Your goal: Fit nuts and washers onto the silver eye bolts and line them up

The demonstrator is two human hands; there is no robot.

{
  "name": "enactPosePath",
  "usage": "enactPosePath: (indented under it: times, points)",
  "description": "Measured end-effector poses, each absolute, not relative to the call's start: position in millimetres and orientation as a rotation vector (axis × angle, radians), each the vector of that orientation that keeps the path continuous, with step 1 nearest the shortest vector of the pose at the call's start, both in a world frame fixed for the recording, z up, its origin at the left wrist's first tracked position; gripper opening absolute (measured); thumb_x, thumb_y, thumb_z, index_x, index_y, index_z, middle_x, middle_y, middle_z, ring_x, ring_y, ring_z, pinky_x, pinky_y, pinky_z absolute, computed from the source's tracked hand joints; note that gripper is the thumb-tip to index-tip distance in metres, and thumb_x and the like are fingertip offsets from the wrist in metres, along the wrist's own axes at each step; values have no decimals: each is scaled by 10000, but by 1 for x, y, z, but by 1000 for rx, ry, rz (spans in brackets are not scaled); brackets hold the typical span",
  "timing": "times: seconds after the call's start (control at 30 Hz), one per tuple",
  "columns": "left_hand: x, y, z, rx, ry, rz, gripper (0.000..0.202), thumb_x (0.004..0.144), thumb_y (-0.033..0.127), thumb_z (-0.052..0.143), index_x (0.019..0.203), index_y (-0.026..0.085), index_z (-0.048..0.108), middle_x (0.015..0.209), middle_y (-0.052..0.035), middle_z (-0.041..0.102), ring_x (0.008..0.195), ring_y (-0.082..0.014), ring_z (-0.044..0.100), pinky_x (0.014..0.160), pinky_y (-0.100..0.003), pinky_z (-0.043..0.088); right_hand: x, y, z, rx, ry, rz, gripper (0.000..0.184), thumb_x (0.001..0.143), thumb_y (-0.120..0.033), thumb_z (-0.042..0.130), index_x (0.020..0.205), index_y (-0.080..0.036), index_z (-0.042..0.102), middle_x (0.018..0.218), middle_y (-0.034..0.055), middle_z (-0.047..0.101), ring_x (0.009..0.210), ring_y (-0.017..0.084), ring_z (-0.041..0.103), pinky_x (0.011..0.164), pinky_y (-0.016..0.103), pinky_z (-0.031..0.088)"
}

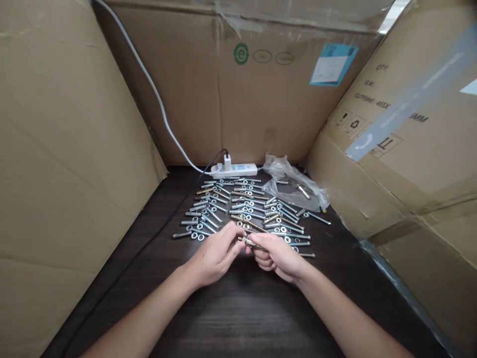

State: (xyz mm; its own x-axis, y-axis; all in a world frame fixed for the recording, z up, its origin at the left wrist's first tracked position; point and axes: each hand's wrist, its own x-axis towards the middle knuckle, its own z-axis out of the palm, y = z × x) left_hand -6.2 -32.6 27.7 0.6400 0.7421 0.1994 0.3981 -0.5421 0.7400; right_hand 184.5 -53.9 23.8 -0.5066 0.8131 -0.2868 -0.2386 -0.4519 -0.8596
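A brassy expansion bolt [249, 242] with a nut near its left end is between my two hands, just in front of the rows of hardware. My right hand [276, 254] grips its body, thumb on top and fingers curled beneath. At the nut end, the fingertips and thumb of my left hand [218, 252] close around the tip; the exact contact is partly hidden. Beyond my hands lie rows of separated parts: long bolts [298, 237], metal sleeves [191, 222], flat washers [194, 235] and small rings. Most are silvery, and a few are brassy.
A white power strip [238, 170] with a plugged-in adapter stands behind the rows. Its black cable [164, 226] runs across the table's left side. A clear plastic bag [292, 181] lies at the back right. Cardboard walls [186, 99] enclose the dark table [238, 318] on three sides.
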Motion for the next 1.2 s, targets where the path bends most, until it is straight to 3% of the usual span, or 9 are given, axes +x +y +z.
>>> enactPosePath:
  times: [0.1, 0.17, 0.27, 0.33, 0.37, 0.53, 0.83, 1.0, 1.2]
  points:
    - [-9, -30, 29, 2165, 1016, 689, 211, 949, 292, 367, 1131, 209, 432, 918, -26, 525, 799, -148, 514, 742, -280, 404, 204, -40, 37, -1033, -1079, 1870, 344, 857, -502, 535, 866, -158, 526, 557, -91, 270, 431, 42, 158, 386, 163, 110]
    - [-10, -27, 29, 2169, 1071, 690, 214, 947, 294, 366, 1135, 210, 425, 932, -29, 522, 806, -152, 517, 739, -287, 405, 229, -20, 43, -1159, -1244, 1640, 286, 851, -469, 543, 881, -191, 485, 641, -62, 398, 457, 53, 298, 406, 161, 210]
    - [-10, -26, 31, 2222, 1065, 642, 194, 945, 287, 360, 1099, 216, 454, 983, -37, 529, 832, -159, 528, 740, -293, 407, 276, 22, 40, -1511, -1615, 986, 166, 879, -352, 474, 887, -189, 500, 734, -6, 533, 618, 121, 501, 553, 221, 401]
    - [-11, -25, 31, 2254, 1047, 605, 188, 940, 275, 363, 1084, 217, 469, 1006, -40, 536, 845, -164, 537, 733, -293, 411, 301, 51, 30, -1822, -1893, 375, 137, 877, -269, 460, 930, -182, 550, 826, 41, 606, 743, 165, 557, 668, 268, 428]
    - [-11, -26, 32, 2265, 1039, 593, 187, 935, 268, 370, 1083, 216, 473, 1020, -43, 537, 856, -168, 541, 732, -292, 414, 310, 64, 24, -1875, -1925, 279, 134, 862, -235, 481, 929, -169, 578, 883, 74, 625, 806, 194, 563, 724, 301, 421]
    - [-13, -26, 32, 2298, 995, 563, 202, 899, 247, 430, 1092, 220, 482, 1055, -44, 538, 895, -178, 547, 761, -297, 431, 313, 99, -1, -1911, -2032, 127, 138, 823, -199, 551, 896, -154, 660, 939, 104, 644, 901, 228, 551, 825, 336, 389]
    - [-13, -22, 31, 2307, 1043, 613, 191, 898, 214, 397, 1046, 210, 519, 1011, -40, 549, 816, -158, 545, 718, -284, 435, 296, 79, 7, -1818, -1928, -72, 296, 866, -174, 443, 1092, -152, 633, 1066, 119, 621, 1029, 257, 504, 913, 370, 368]
    - [-13, -19, 27, 2350, 1029, 623, 141, 869, 198, 419, 905, 193, 555, 900, -30, 560, 785, -159, 528, 687, -278, 430, 271, 20, 17, -1527, -1909, 11, 227, 864, -245, 460, 971, -185, 651, 956, 76, 659, 924, 230, 556, 863, 359, 407]
    - [-2, -26, 20, 2435, 915, 599, 121, 855, 184, 435, 853, 188, 556, 860, -25, 563, 811, -163, 520, 723, -286, 428, 266, -7, 16, -1465, -1981, -20, 194, 854, -212, 473, 873, -186, 664, 889, 60, 670, 890, 223, 553, 839, 340, 410]
